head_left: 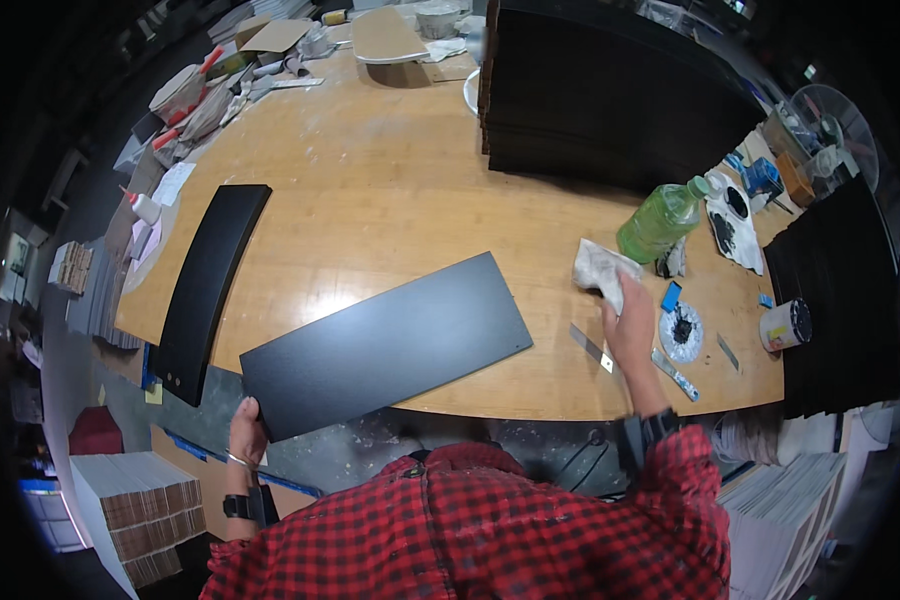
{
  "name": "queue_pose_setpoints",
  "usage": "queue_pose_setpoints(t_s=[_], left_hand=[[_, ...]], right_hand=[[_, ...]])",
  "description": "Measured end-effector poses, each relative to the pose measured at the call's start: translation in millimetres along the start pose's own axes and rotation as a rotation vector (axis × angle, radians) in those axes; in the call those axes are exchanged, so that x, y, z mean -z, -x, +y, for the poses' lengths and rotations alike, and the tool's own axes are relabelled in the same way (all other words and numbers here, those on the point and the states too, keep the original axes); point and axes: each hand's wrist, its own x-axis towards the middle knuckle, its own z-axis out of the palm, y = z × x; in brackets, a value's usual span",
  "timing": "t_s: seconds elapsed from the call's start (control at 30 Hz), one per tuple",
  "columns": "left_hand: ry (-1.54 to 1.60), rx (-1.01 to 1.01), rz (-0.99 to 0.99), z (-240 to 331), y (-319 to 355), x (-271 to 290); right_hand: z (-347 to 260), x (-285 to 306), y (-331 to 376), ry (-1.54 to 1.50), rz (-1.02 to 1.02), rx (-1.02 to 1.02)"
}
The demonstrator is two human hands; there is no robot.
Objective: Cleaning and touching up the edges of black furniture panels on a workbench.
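Note:
A flat black rectangular board [390,340] lies slanted across the front of the wooden table, its left end jutting past the edge. My left hand [248,432] grips that end at its lower left corner, thumb on top. Over to the right, my right hand [630,325] is closed on a crumpled white cloth [602,268] beside a green plastic bottle [660,222]. Close to this hand lie a flat metal blade [591,348], a putty knife [675,374], a small blue block [672,296] and a white round pad with black paste [681,331].
Another black board [210,290] rests at the table's left side. Tall stacks of black boards stand at the back [610,100] and right [835,300]. A paint-smeared can [785,325] sits by the right stack. Bags and cardboard crowd the far left edge of the table [370,150].

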Motion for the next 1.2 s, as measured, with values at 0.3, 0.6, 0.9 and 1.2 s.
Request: queue_pose_setpoints(t_s=[0.3,0.6,0.9,1.2], left_hand=[[-0.058,-0.448,0.514,61.2,-20.0,-91.3],[-0.049,-0.657,0.483,62.4,-34.5,-92.5],[-0.024,-0.579,0.56,63.1,-31.6,-112.1],[-0.197,-0.384,0.603,30.4,-94.5,-89.8]], right_hand=[[-4.8,5.3,43.8,0.167,-0.567,-0.286],[-3.1,-2.5,38.9,0.273,-0.636,-0.305],[-12.4,11.6,28.6,0.278,-0.739,-0.274],[-49.2,-22.0,29.5,-0.489,-0.354,-0.363]])
